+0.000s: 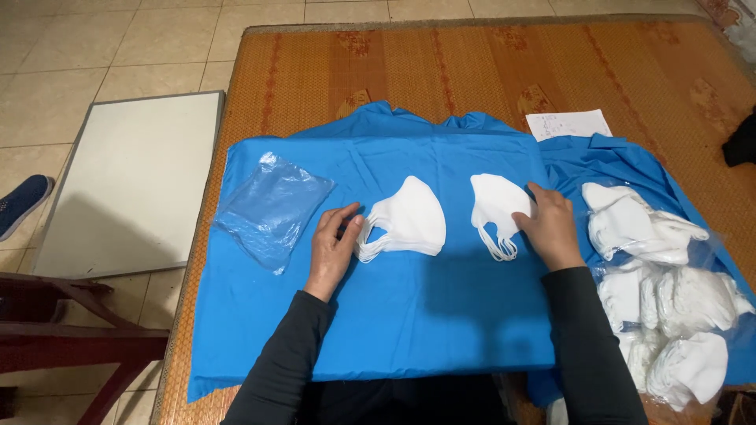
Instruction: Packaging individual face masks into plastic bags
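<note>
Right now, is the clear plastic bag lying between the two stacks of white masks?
No, the clear plastic bag lies left of both mask stacks, beyond the left hand.

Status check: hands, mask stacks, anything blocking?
Left hand on left mask stack. Right hand on right mask stack. Both stacks flat on blue cloth; nothing between them.

Blue cloth (378, 315): smooth woven fabric, matt, few soft creases. Left mask stack (409, 219) and right mask stack (496, 208): white non-woven fabric, matt, soft; thin elastic ear loops. Mask pile (669, 291): same white material (partly under clear film at right). Plastic bags (272, 208): clear thin film, glossy, crinkled. Mat (441, 71): woven reed or straw, orange-brown, ribbed texture. Paper sheet (568, 124): white, matt. Whiteboard (134, 181): smooth pale panel, metal-looking frame. Floor tiles (79, 47): beige, slightly glossy. Sleeves (583, 346): dark knit, matt.
</note>
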